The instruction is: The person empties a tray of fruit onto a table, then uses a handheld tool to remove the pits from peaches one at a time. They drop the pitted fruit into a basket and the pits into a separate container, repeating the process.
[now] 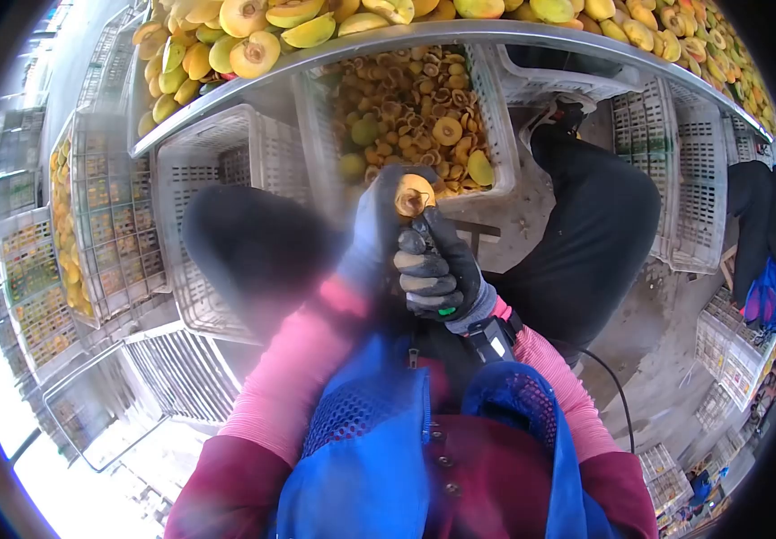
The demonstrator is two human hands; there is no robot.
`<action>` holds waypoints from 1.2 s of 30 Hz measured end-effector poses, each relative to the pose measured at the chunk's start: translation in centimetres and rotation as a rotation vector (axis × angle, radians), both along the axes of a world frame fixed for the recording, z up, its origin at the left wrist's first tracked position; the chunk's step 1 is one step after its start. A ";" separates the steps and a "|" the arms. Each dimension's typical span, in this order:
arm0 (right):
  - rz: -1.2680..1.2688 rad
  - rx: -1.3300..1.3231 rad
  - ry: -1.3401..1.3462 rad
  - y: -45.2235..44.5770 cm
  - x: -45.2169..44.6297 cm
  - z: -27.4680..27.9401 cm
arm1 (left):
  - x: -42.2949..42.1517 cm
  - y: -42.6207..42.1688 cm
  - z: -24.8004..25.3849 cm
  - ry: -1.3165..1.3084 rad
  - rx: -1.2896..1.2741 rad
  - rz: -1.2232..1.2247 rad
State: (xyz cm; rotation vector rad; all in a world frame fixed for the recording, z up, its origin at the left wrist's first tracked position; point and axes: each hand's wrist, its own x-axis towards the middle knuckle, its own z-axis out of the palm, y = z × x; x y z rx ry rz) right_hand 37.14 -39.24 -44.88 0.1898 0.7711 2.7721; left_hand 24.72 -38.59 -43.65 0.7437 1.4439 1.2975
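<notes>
My left hand (372, 223), in a pale glove and blurred, is closed round a peach half (414, 196). Its orange cut face, brown at the middle, points up toward me. Just below the fruit, my right hand (438, 277) in a black and grey glove makes a fist, thumb side against the peach half. A narrow dark thing shows at the top of that fist, too hidden to name. Beyond both hands a white crate (497, 135) holds many cut-out fruit pieces and stones (424, 108), with a few greenish fruits among them.
A metal-edged table (460, 32) heaped with halved yellow-green peaches (302, 22) runs across the top. An upright pale crate (203, 171) stands left of my knee, with fruit-filled crates (105, 216) farther left. More crates (689, 171) and another person's dark-clothed leg (750, 216) are at the right.
</notes>
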 end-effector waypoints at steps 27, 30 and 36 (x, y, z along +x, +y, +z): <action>-0.123 0.004 -1.086 6.6 0.4 -3.7 | -2.8 12.5 -2.4 1.110 -0.387 -0.406; -0.248 -0.096 -1.246 8.1 1.2 -2.8 | 2.7 16.2 -13.3 1.209 -0.361 -0.618; -0.358 0.188 -1.577 7.2 1.3 -7.0 | 2.8 17.2 -16.0 0.916 -0.465 -0.615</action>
